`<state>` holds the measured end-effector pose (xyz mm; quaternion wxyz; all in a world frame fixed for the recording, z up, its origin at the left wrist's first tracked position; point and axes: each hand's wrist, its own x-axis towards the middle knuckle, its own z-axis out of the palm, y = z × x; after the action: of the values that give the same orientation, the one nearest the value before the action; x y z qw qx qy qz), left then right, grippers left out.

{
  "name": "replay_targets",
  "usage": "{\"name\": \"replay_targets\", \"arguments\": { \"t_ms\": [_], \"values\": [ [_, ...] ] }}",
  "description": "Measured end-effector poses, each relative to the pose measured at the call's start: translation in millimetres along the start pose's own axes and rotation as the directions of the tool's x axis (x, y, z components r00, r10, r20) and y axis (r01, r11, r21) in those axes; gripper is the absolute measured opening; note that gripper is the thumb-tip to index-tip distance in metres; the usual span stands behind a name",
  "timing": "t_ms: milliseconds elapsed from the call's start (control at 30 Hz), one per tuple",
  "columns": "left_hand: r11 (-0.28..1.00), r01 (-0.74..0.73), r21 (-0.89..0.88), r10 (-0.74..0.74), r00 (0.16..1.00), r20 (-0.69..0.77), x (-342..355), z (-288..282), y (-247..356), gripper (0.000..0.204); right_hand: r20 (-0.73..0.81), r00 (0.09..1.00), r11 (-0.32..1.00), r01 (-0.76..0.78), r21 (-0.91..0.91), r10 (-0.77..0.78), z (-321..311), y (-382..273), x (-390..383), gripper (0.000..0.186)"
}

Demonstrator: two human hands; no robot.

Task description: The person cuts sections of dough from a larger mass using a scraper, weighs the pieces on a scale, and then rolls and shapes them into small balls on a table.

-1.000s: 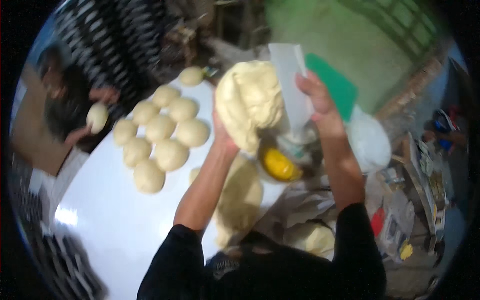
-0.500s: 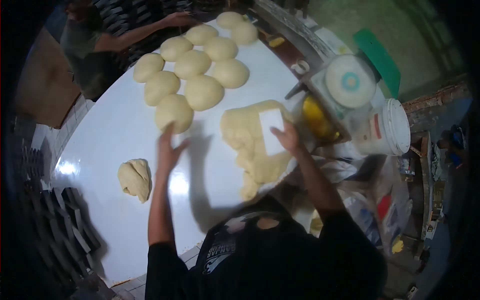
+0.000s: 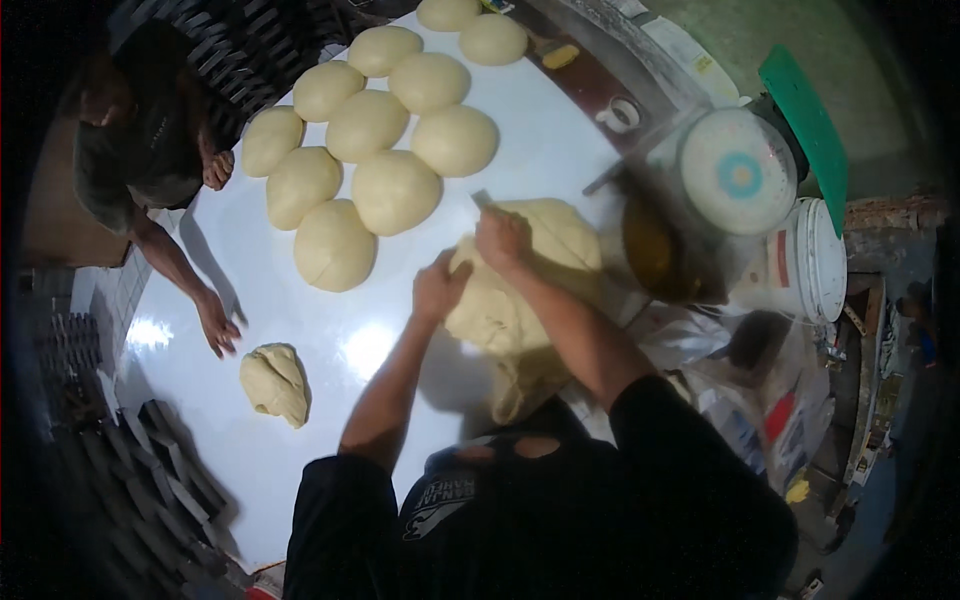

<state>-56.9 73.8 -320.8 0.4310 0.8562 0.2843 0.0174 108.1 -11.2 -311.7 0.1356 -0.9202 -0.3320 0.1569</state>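
Observation:
My right hand (image 3: pixel 502 240) grips a flat scraper (image 3: pixel 480 199), mostly hidden by the fingers, at the upper-left part of a big flattened mass of pale dough (image 3: pixel 555 240). My left hand (image 3: pixel 437 285) holds the left edge of that mass with bent fingers, just below and left of the right hand. A separate, rough lump of dough (image 3: pixel 272 385) lies on the white table (image 3: pixel 200 440) to the left. Several smooth, rounded dough portions (image 3: pixel 395 185) sit across the far part of the table.
A co-worker (image 3: pixel 140 120) at the left edge reaches toward the lump with an open hand (image 3: pixel 215 320). To the right stand a scale with a round pan (image 3: pixel 737 170), a green board (image 3: pixel 810 130), a white bucket (image 3: pixel 810 260) and a dark bowl (image 3: pixel 650 250). Dark stacked trays (image 3: pixel 165 480) fill the lower left.
A second ago I held dough up in the air; it left my hands. Since half a second ago both hands moved together at the mass, and the co-worker's arm came down toward the lump.

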Motion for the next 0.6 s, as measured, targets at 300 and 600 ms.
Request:
{"name": "replay_targets", "arguments": {
  "t_ms": [300,600],
  "values": [
    [0.892,0.017,-0.452,-0.101,0.981,-0.163,-105.3,-44.8,-24.7,0.087,0.105,0.976,0.701,-0.21,0.682,0.191,-31.5,65.3,-74.4,0.042],
    [0.907,0.177,-0.382,-0.255,0.953,-0.164,-101.1,-14.7,1.2,0.051,-0.21,0.977,0.991,-0.017,0.135,0.046,19.5,2.3,-62.6,0.037]
  ]
}}
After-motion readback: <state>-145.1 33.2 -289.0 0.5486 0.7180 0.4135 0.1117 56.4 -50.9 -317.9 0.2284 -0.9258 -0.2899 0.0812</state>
